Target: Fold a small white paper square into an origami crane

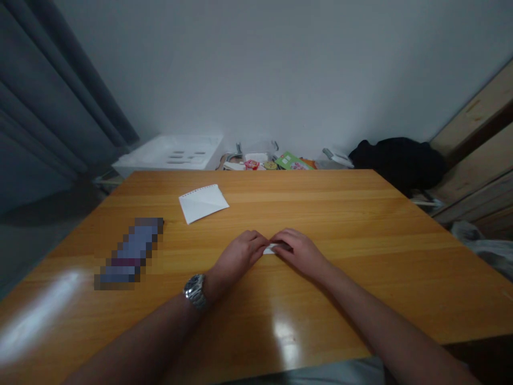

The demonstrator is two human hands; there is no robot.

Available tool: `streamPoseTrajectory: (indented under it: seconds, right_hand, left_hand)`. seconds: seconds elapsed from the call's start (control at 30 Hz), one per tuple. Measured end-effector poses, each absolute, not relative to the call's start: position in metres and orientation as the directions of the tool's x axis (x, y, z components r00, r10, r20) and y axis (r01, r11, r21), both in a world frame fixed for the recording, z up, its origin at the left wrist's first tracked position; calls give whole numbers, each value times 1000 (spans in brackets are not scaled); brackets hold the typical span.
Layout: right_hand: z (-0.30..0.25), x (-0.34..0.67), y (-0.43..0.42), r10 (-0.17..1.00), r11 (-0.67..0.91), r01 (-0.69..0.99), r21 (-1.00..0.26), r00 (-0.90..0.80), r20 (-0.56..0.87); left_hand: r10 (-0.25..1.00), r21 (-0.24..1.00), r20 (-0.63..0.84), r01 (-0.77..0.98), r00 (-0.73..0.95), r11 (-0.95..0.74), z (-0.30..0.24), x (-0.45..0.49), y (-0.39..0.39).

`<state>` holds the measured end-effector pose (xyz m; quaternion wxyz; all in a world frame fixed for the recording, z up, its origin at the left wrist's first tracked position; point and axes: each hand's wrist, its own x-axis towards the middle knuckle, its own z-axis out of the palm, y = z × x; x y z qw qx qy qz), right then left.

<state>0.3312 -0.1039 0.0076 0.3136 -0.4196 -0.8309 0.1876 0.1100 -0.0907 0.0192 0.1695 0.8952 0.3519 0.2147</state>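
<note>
A small piece of white paper (270, 249) lies at the middle of the wooden table (340, 208), between my two hands and partly covered by them. My left hand (243, 250), with a metal watch on its wrist, pinches the paper's left end. From the other side, my right hand (298, 250) has its fingers closed on the right part of the paper. The fingertips of both hands nearly meet at the paper's far edge. How the paper is folded is too small to tell.
A white sheet (203, 204) with a perforated edge lies at the back left. Nearer on the left is a pixelated blue, phone-like object (134, 251). Beyond the far edge stand a white plastic tray (172, 152), a green booklet (292, 160) and a black bundle (401, 160).
</note>
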Motion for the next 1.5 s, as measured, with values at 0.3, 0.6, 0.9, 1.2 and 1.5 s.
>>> streamPoseTrajectory:
  seconds: [0.3,0.6,0.9,1.2,1.5]
  right_hand:
    - [3,331,-102,796,605,589,-535,-448,407]
    - [10,327,-107,790,613,566,-551,-455,411]
    - [11,335,-105,826,563,546,-620,-402,396]
    - [9,334,-104,828,559,525,-641,-387,406]
    - [15,349,-102,855,519,582,-626,-353,381]
  left_hand:
    - [717,474,276,558,640,-681,20,112,-92]
    - [731,429,264,602,629,-673,24,113,-94]
    - [735,372,297,635,609,-677,24,109,-92]
    - [722,460,341,563,602,-687,22,110,-92]
    - [762,462,331,609,556,-645,25,105,-88]
